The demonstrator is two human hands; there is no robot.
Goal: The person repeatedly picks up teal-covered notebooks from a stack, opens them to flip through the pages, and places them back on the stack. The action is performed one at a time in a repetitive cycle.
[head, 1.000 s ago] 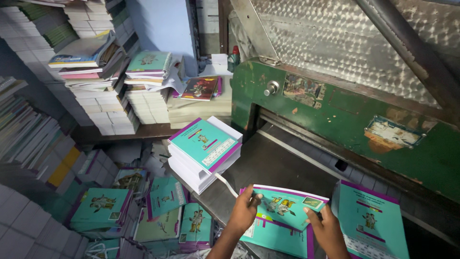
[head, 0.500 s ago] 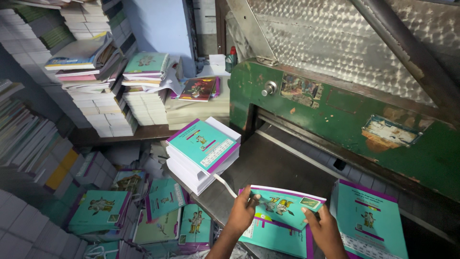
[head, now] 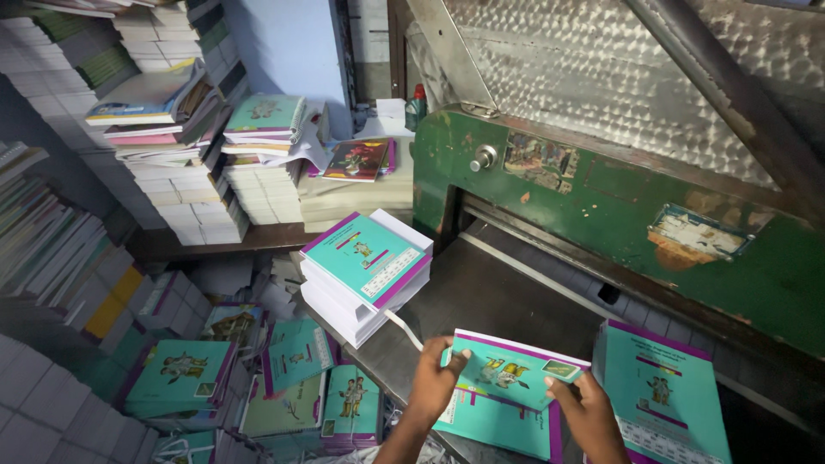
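Fingers of both hands, left hand (head: 434, 378) and right hand (head: 584, 404), still pinch the teal, purple-edged paper booklet (head: 507, 387), unmoved, with the thick stack of teal-covered booklets (head: 365, 275) at ten o'clock.

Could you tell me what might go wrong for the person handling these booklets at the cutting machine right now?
1. The left hand and right hand grip only the top teal booklet; the ones under it could shift out of line.
2. The white stack sits at the metal bed's corner, above the booklets on the floor; a nudge might tip it off.
3. The green machine's slot lies close behind the hands, a possible pinch hazard.
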